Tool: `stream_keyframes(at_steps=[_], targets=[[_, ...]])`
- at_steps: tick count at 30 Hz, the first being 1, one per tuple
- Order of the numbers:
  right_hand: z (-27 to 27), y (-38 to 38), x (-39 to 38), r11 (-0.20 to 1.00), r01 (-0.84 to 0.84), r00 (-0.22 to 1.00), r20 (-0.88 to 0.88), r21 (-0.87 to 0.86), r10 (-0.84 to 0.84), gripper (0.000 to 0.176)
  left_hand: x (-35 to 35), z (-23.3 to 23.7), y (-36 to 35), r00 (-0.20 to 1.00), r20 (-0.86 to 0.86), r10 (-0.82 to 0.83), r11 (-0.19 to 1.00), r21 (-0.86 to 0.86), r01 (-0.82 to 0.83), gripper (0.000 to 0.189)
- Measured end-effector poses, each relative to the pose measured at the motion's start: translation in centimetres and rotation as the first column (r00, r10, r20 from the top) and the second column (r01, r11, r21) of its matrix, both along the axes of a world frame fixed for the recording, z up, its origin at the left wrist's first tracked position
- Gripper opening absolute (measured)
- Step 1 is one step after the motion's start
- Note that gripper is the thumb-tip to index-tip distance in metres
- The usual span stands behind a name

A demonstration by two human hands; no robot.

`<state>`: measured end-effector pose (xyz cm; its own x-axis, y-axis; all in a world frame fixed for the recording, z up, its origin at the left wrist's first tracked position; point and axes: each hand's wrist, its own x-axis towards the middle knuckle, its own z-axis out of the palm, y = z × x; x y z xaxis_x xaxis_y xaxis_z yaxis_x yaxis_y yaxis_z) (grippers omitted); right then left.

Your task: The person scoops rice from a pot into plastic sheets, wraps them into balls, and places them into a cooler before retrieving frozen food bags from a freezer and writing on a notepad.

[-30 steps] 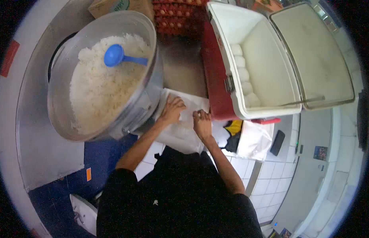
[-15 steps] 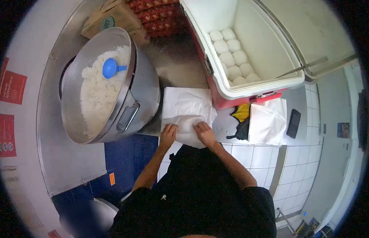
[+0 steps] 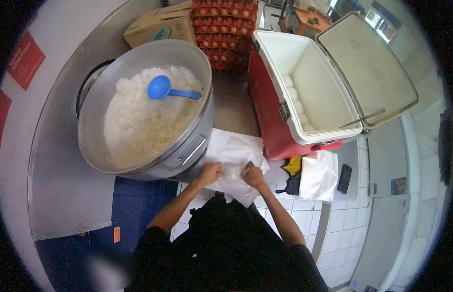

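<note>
A translucent white plastic bag (image 3: 233,168) lies over a stack of white sheets (image 3: 219,141) at the counter's front edge. My left hand (image 3: 212,172) is closed on its left side, my right hand (image 3: 253,174) closed on its right side. The bag's lower end hangs over the edge. To the left stands a large metal pot (image 3: 202,117) of white rice (image 3: 153,114), with a blue scoop (image 3: 159,87) lying on the rice. At the right is an open red cooler (image 3: 268,104) with round white packets (image 3: 297,104) inside.
Stacked egg trays (image 3: 224,29) and a cardboard box (image 3: 163,27) stand at the back. Right of the bag lie a black and yellow cloth (image 3: 293,177), more white sheets (image 3: 319,175) and a dark phone (image 3: 344,178). A metal utensil (image 3: 367,117) rests across the cooler's rim.
The view has tilted up, so more of the egg trays and cooler lid shows. Both hands still grip the bag, which now hangs further over the front edge.
</note>
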<state>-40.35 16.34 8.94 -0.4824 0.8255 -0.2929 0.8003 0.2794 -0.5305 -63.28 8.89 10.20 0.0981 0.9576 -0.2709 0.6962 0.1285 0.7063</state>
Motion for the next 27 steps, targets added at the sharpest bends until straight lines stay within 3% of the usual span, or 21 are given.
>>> stream_keyframes(at_steps=[1,3,4,6,8,10,11,12,13,14,15,16,18,19,20,21,22,23,25,27], targets=[[-0.7,0.6,-0.7,0.997,0.011,0.997,0.078,0.071,-0.017,0.053,0.2,0.9,1.4,1.000,0.013,0.005,1.000,0.002,-0.005,0.017],[1.2,1.0,-2.2,0.995,-0.035,0.967,0.253,0.090,0.011,0.053,1.0,3.0,3.6,0.911,-0.367,-0.189,0.980,-0.126,0.152,0.012],[1.0,1.3,-2.9,0.995,-0.044,0.963,0.267,0.094,0.018,0.053,1.9,1.3,4.0,0.917,-0.355,-0.180,0.982,-0.120,0.146,0.012],[0.5,1.5,-3.4,0.923,-0.292,0.896,0.408,0.250,0.173,0.046,3.8,-0.7,4.5,0.779,-0.597,0.190,0.934,0.354,0.044,0.012],[0.0,2.1,-3.3,0.906,-0.313,0.889,0.424,0.285,0.174,0.048,4.4,-1.3,5.2,0.770,-0.622,0.143,0.939,0.331,0.093,0.016],[-0.9,3.5,-3.1,0.943,-0.321,0.869,0.425,0.092,0.254,0.065,4.2,-0.2,6.9,0.753,-0.653,0.082,0.939,0.303,0.160,0.021],[-1.5,4.3,-2.8,0.924,-0.377,0.867,0.375,0.062,0.329,0.061,4.0,0.8,8.1,0.764,-0.624,-0.167,0.982,-0.035,0.186,0.031],[-1.7,4.0,-2.6,0.926,-0.372,0.867,0.377,0.058,0.325,0.061,4.0,0.8,8.8,0.765,-0.514,-0.389,0.906,-0.362,0.218,0.043],[-1.8,3.7,-2.4,0.935,-0.333,0.903,0.326,0.118,0.281,0.057,3.9,0.7,8.7,0.765,-0.511,-0.392,0.905,-0.362,0.223,0.043],[-2.0,3.4,-2.1,0.940,-0.291,0.933,0.271,0.176,0.238,0.054,3.6,0.5,8.5,0.774,-0.500,-0.388,0.917,-0.289,0.274,0.051],[0.1,1.8,-1.9,0.925,-0.226,0.974,0.103,0.306,0.204,0.040,3.3,0.2,7.8,0.780,-0.493,-0.385,0.922,-0.250,0.297,0.055],[-0.6,1.5,-1.8,0.950,-0.222,0.966,0.181,0.221,0.184,0.039,3.1,0.3,7.1,0.785,-0.487,-0.383,0.924,-0.211,0.320,0.060],[-2.0,-0.5,-1.1,0.954,-0.084,0.994,0.085,0.286,0.062,0.051,2.8,0.7,4.1,0.891,-0.455,-0.001,0.990,0.126,0.065,0.038],[-1.1,-1.3,-1.3,0.963,-0.076,0.991,0.130,0.259,0.043,0.063,2.2,1.8,3.0,0.888,-0.461,-0.010,0.990,0.121,0.075,0.038],[-0.5,-1.9,-1.1,0.968,-0.065,0.991,0.126,0.244,0.035,0.063,1.9,3.2,1.3,0.898,-0.434,0.072,0.971,0.235,0.036,0.039],[0.1,-1.9,-1.5,0.934,-0.091,0.989,0.141,0.347,0.044,0.062,1.7,4.2,0.0,0.904,-0.403,0.146,0.938,0.347,0.003,0.041],[0.1,-1.6,-1.9,0.888,-0.113,0.986,0.158,0.446,0.046,0.062,1.7,4.4,-1.0,0.902,-0.414,0.121,0.942,0.334,0.026,0.041],[0.2,-1.0,-2.6,0.916,-0.154,0.965,0.257,0.371,0.058,0.061,1.8,4.7,-2.0,0.904,-0.389,0.175,0.922,0.387,-0.012,0.041],[-0.8,0.0,-3.2,0.929,-0.167,0.955,0.289,0.329,0.070,0.059,2.2,4.4,-3.9,0.900,-0.358,0.248,0.894,0.443,-0.070,0.033],[-1.1,0.1,-3.5,0.939,-0.186,0.944,0.317,0.290,0.089,0.058,1.9,-0.6,-7.1,0.926,-0.303,0.224,0.883,0.466,-0.061,0.030]])
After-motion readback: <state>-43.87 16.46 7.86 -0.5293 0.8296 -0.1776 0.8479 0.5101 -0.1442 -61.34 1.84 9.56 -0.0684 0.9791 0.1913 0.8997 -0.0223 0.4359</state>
